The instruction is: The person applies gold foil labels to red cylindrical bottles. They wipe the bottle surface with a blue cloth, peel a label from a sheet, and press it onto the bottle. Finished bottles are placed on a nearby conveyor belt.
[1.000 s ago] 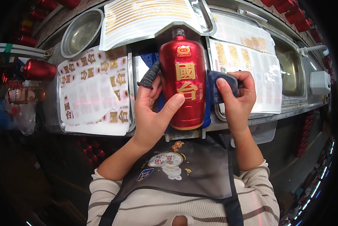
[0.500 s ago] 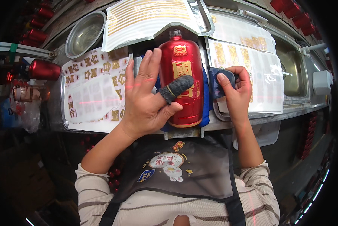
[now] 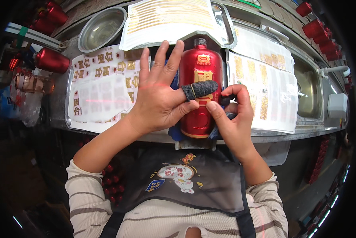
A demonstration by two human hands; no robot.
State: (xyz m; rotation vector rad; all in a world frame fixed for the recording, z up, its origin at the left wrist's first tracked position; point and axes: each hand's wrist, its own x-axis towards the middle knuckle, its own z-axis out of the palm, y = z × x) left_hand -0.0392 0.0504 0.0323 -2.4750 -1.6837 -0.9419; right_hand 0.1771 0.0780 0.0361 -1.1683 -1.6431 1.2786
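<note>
A red glossy bottle (image 3: pixel 198 123) with gold raised characters lies on its back in a cradle, its open neck pointing away from me. My left hand (image 3: pixel 156 99) is spread over its left side. The index finger wears a dark grey knitted finger cover (image 3: pixel 202 90) and rests across the bottle's gold characters; the thumb tip lies at the bottle too. At the bottle's right edge, my right hand (image 3: pixel 237 123) is closed with its thumb tip against the bottle. Its curled fingers grip a dark flat scraper (image 3: pixel 226 100), mostly hidden by them.
Label sheets with gold characters (image 3: pixel 102 95) lie in a tray at left, more gold-print sheets (image 3: pixel 273 103) at right, and a striped gold sheet (image 3: pixel 170 20) at the back. A metal bowl (image 3: pixel 102 29), a sink (image 3: pixel 309 89) and another red bottle (image 3: pixel 52 60) stand around.
My right hand has moved left and down from beside the bottle onto its right edge, and the scraper has turned mostly out of sight. My left index finger still lies over the characters.
</note>
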